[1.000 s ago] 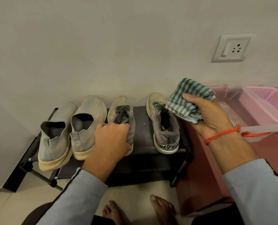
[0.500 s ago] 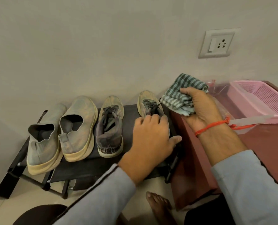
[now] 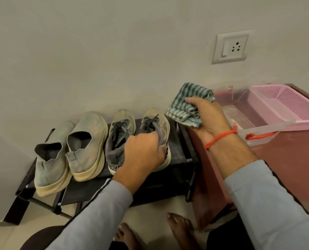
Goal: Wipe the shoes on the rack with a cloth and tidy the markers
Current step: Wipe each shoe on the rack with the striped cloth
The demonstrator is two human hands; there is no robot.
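Against the wall, the low black rack point(image 3: 177, 157) carries four dusty shoes. Her left hand point(image 3: 142, 156) grips the rightmost laced shoe point(image 3: 159, 121) at its heel, probably steadying it, while the right hand point(image 3: 211, 118) holds the striped cloth point(image 3: 186, 103) bunched in its fingers, ready to wipe. No markers visible.

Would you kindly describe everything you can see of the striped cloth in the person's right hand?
The green-and-pale striped woven cloth is folded into a thick, soft bundle with several layered edges showing at its lower left. It looks like thin cotton towelling, slightly frayed at one corner. The right hand holds it in a curled grip, fingers over the top. It is held up off any surface, between the dark shoe rack and the reddish-brown wooden table, close to the wall.
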